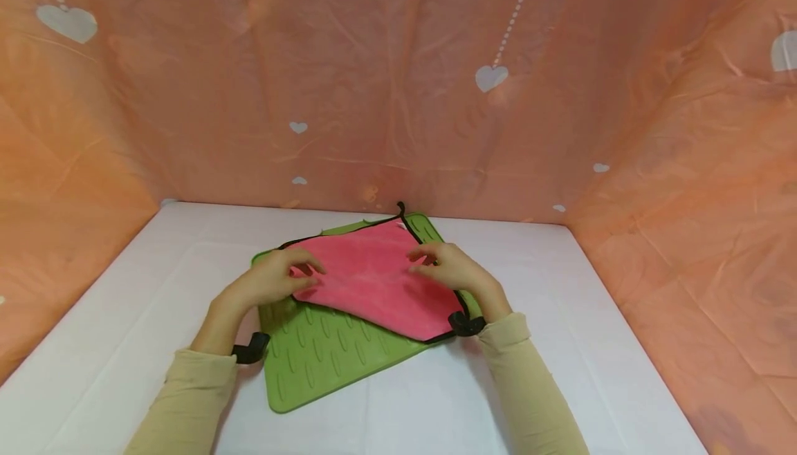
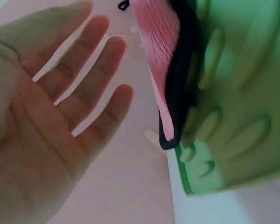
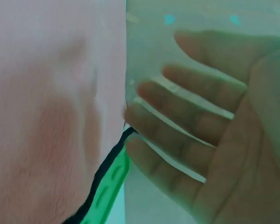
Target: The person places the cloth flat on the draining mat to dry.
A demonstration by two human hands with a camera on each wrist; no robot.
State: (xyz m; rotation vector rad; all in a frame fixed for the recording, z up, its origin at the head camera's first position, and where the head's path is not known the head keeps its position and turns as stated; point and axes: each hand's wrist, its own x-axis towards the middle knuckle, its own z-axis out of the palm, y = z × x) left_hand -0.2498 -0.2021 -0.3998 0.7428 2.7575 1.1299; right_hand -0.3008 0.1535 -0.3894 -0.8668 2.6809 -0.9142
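Note:
A pink cloth with black edging lies spread at an angle over a green ridged mat. A small black loop sticks out from the cloth's far corner. Above the cloth's left side is my left hand, its fingers loosely bent around nothing. My right hand hovers over the right side in a similar pose. Both wrist views show the palms bare: the left hand is apart from the cloth, and the right hand has fingers spread beside the cloth.
The mat rests on a white table. Orange sheeting printed with white hearts stands along the back, left and right sides. A black band sits at each wrist.

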